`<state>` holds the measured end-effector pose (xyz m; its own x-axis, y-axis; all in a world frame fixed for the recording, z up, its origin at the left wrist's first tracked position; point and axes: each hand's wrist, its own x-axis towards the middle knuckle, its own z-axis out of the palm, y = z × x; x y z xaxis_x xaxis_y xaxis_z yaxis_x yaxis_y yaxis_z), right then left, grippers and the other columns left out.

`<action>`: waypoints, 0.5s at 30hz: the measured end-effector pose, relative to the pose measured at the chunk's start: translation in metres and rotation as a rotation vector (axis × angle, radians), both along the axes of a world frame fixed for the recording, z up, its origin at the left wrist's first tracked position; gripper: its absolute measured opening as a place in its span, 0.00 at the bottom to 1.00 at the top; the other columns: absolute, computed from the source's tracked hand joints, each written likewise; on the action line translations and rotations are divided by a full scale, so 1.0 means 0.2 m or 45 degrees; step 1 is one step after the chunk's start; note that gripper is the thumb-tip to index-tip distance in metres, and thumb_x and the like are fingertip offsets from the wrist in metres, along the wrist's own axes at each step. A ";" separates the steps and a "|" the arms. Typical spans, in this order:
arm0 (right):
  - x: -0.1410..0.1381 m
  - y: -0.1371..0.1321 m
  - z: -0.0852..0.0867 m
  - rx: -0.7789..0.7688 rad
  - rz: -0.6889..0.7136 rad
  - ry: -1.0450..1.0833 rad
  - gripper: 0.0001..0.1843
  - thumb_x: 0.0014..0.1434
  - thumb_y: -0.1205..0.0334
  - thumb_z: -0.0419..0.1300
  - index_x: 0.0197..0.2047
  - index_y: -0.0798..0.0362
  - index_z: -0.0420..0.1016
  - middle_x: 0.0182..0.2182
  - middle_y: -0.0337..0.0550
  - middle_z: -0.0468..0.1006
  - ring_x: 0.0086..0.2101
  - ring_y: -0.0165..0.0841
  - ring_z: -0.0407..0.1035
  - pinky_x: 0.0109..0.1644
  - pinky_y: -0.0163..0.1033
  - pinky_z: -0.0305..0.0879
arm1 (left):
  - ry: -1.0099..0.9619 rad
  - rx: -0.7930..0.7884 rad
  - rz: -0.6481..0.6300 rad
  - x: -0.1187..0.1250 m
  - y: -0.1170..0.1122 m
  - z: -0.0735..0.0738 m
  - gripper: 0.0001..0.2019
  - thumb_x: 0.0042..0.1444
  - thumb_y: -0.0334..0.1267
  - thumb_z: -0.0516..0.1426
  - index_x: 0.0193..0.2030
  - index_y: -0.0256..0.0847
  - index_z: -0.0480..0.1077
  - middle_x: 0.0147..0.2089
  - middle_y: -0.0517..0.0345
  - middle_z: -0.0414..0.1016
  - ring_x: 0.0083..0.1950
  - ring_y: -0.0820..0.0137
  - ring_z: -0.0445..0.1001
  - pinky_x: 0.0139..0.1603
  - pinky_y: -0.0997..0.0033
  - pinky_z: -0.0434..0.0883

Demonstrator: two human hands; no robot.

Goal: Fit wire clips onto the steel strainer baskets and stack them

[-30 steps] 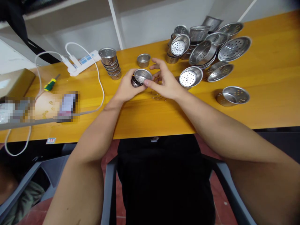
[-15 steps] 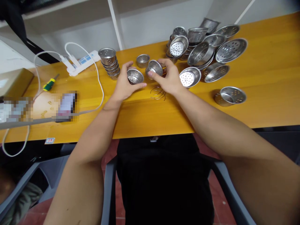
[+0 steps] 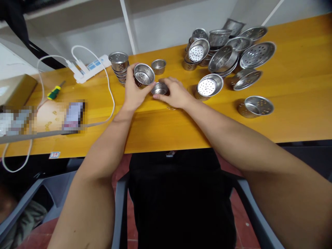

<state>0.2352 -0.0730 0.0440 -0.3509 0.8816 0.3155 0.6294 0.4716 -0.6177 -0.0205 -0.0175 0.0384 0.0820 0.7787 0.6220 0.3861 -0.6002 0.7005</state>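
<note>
My left hand (image 3: 135, 91) is closed around a perforated metal cup (image 3: 144, 76), its open top tilted towards me. Just to the right and lower, my right hand (image 3: 176, 91) grips a small shallow metal cup (image 3: 159, 89) between thumb and fingers. This cup is upright at or near the tabletop; whether it touches the wood I cannot tell. Behind the two hands stands a similar small metal cup (image 3: 158, 65). A stack of perforated cups (image 3: 118, 62) rises beside my left fingers, partly covered by them. Thin wire pieces (image 3: 174, 108) lie under my right hand, mostly hidden.
To the right, many perforated metal cups (image 3: 223, 60) are heaped, and single cups (image 3: 255, 106) stand nearer. On the left are a power strip (image 3: 95, 67) with white cables, a screwdriver (image 3: 54, 92), a blurred phone (image 3: 74, 116) and a cardboard box (image 3: 17, 90).
My left hand has raised its perforated cup. My right hand has moved left and towards me, bringing the small cup down and level; the wire pieces are now mostly covered.
</note>
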 end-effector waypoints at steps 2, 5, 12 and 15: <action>0.01 -0.01 0.01 0.045 -0.028 0.012 0.50 0.79 0.33 0.80 0.90 0.54 0.79 0.80 0.72 0.83 0.82 0.75 0.75 0.91 0.81 0.66 | 0.015 0.009 0.007 0.00 0.01 -0.01 0.54 0.56 0.85 0.81 0.75 0.55 0.73 0.76 0.43 0.82 0.84 0.39 0.82 0.97 0.29 0.72; 0.03 -0.05 0.07 0.125 -0.066 0.128 0.47 0.84 0.27 0.72 0.91 0.45 0.79 0.82 0.65 0.82 0.82 0.71 0.74 0.90 0.78 0.72 | 0.059 0.008 0.012 -0.02 0.00 -0.02 0.53 0.55 0.85 0.82 0.74 0.55 0.75 0.76 0.44 0.85 0.83 0.40 0.83 0.96 0.30 0.74; 0.00 -0.23 0.23 0.109 0.297 0.196 0.35 0.86 0.21 0.64 0.73 0.38 0.93 0.74 0.56 0.88 0.73 0.65 0.81 0.83 0.72 0.80 | 0.226 0.000 -0.210 0.00 -0.13 0.04 0.49 0.60 0.83 0.80 0.72 0.52 0.78 0.70 0.45 0.88 0.77 0.41 0.89 0.91 0.32 0.80; 0.00 -0.26 0.24 0.059 0.372 0.185 0.37 0.87 0.17 0.59 0.61 0.39 0.95 0.63 0.55 0.91 0.68 0.61 0.83 0.82 0.71 0.79 | 0.222 -0.035 -0.286 0.00 -0.16 0.04 0.51 0.60 0.88 0.77 0.74 0.53 0.76 0.66 0.48 0.86 0.72 0.43 0.91 0.85 0.32 0.84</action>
<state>0.2342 -0.1242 0.0928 -0.5356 0.7337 0.4181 0.3702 0.6490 -0.6646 -0.0204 -0.0492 0.0457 0.3583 0.7455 0.5620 0.3618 -0.6658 0.6525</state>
